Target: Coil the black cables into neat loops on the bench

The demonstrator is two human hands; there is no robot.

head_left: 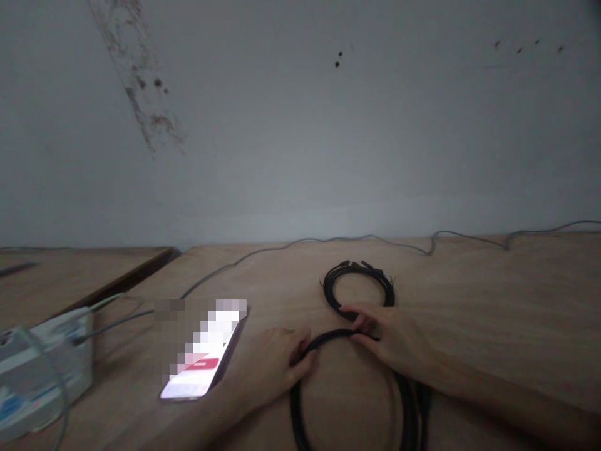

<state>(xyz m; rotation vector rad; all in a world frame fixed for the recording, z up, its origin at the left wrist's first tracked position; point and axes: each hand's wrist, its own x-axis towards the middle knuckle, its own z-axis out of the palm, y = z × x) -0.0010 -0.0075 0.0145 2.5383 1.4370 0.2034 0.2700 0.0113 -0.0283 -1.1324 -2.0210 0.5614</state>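
A black cable loop [297, 413] lies on the wooden table at the lower middle, cut off by the bottom edge of the view. My left hand [277, 363] pinches its upper left part between thumb and fingers. On the upper right of the same loop, my right hand [389, 335] has its thumb and fingers closed around the cable. Just beyond my right hand rests a smaller coil of black cable [328, 285], with short tie ends sticking out at its sides. My right fingers overlap the near edge of that coil.
A lit phone [206, 366] lies left of my left hand. A white power strip [42, 369] with plugged cords is at the far left. One thin grey cord [263, 250] runs along the back of the table [493, 294], near the wall [300, 138]. A gap separates two tabletops.
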